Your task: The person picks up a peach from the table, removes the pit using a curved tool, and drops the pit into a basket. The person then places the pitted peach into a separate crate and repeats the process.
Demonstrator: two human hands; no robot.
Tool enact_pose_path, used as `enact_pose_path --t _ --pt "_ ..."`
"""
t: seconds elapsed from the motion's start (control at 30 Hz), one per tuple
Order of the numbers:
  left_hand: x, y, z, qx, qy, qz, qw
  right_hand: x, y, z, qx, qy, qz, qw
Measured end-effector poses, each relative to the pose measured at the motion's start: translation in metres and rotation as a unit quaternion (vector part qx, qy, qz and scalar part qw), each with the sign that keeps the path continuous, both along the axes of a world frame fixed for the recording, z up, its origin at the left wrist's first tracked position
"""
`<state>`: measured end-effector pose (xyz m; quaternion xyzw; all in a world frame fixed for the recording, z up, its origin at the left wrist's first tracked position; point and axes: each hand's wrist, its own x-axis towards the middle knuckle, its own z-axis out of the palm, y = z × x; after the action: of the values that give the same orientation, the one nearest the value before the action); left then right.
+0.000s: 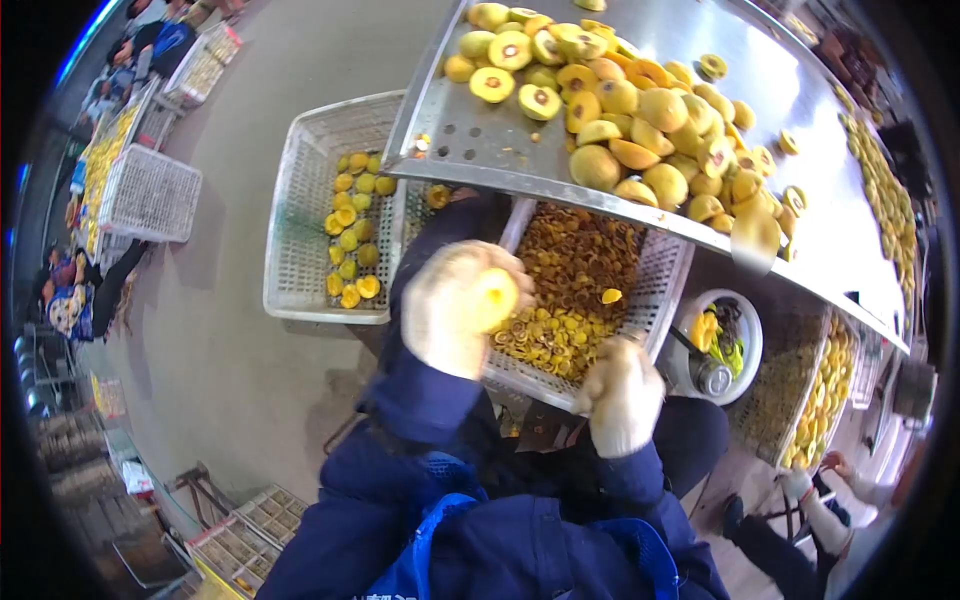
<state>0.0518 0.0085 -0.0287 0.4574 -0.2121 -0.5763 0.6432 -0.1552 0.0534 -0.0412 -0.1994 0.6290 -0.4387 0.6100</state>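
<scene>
My left hand (447, 308), in a whitish glove and blurred by motion, holds a yellow peach half (497, 298) with its hollowed cut face showing. My right hand (621, 392), also gloved, is closed in a fist near the front right rim of a white crate (672, 290); whatever it may grip is hidden. Between and beyond both hands, that crate holds brown peach pits (585, 250) and yellow scraps (560, 340). A single brighter yellow piece (612, 296) lies on top of them.
A metal table (480, 150) carries a heap of halved peaches (660, 110). To the left stands a white crate (285, 225) with peach halves (352, 240). At right are a white bucket (752, 365) with a bottle and another fruit crate (790, 385). Co-workers sit farther off.
</scene>
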Motion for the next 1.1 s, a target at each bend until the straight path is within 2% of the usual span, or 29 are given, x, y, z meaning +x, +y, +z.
enact_pose_path --t 0.03,0.07,0.1,0.13,0.17,0.2,0.27,0.3,0.33,0.37,0.43,0.47,0.5,0.53,0.6,0.63,0.9,1.03,1.1 --pt "0.034 0.002 -0.015 -0.062 -0.128 0.031 0.989 -0.004 0.005 0.010 -0.052 0.004 -0.002 0.999" --pt "0.058 0.005 0.008 0.014 -0.208 0.049 0.977 -0.009 0.012 0.013 -0.103 0.007 -0.004 0.995" --pt "0.091 -0.001 -0.003 -0.013 -0.515 0.033 0.856 -0.016 0.016 0.009 -0.134 0.000 0.004 0.991" --pt "0.124 -0.007 -0.014 -0.004 -0.768 0.095 0.633 -0.021 0.017 0.002 -0.167 -0.004 0.010 0.986" --pt "0.143 -0.017 -0.023 0.017 -0.792 0.045 0.609 -0.022 0.017 -0.006 -0.173 -0.007 0.008 0.985" --pt "0.158 -0.029 -0.040 0.040 -0.811 -0.007 0.583 -0.021 0.017 -0.012 -0.133 -0.005 0.008 0.991" --pt "0.168 -0.069 -0.086 0.053 -0.781 -0.147 0.605 -0.015 0.009 -0.024 -0.058 0.001 0.007 0.998" --pt "0.166 -0.095 -0.111 0.023 -0.798 -0.173 0.577 -0.014 0.005 -0.029 -0.063 -0.027 0.035 0.997" --pt "0.152 -0.123 -0.116 0.111 -0.829 -0.281 0.470 -0.010 0.001 -0.034 -0.052 -0.015 0.054 0.997" --pt "0.152 -0.145 -0.132 0.120 -0.836 -0.316 0.432 -0.005 -0.007 -0.032 0.014 0.024 0.075 0.997" --pt "0.159 -0.178 -0.163 0.098 -0.833 -0.311 0.446 -0.009 -0.019 -0.024 0.099 0.063 0.176 0.977" --pt "0.160 -0.199 -0.180 0.086 -0.832 -0.304 0.457 -0.006 -0.025 -0.029 0.180 -0.013 0.119 0.976" --pt "0.164 -0.218 -0.198 0.084 -0.831 -0.296 0.464 -0.005 -0.023 -0.042 0.180 -0.052 0.090 0.978" --pt "0.170 -0.236 -0.217 0.089 -0.831 -0.289 0.466 -0.002 -0.033 -0.043 0.196 0.012 0.144 0.970" --pt "0.170 -0.267 -0.248 0.104 -0.834 -0.283 0.463 -0.004 -0.034 -0.064 0.113 0.091 0.177 0.973" --pt "0.175 -0.275 -0.256 0.115 -0.835 -0.282 0.459 -0.005 -0.034 -0.076 0.130 0.081 0.178 0.972" --pt "0.198 -0.276 -0.270 0.176 -0.828 -0.252 0.470 -0.020 -0.044 -0.094 0.156 0.045 0.159 0.974" --pt "0.207 -0.275 -0.273 0.187 -0.823 -0.236 0.482 -0.028 -0.060 -0.069 0.222 -0.040 0.191 0.955" --pt "0.211 -0.275 -0.275 0.193 -0.821 -0.232 0.484 -0.028 -0.058 -0.066 0.214 -0.042 0.143 0.965"
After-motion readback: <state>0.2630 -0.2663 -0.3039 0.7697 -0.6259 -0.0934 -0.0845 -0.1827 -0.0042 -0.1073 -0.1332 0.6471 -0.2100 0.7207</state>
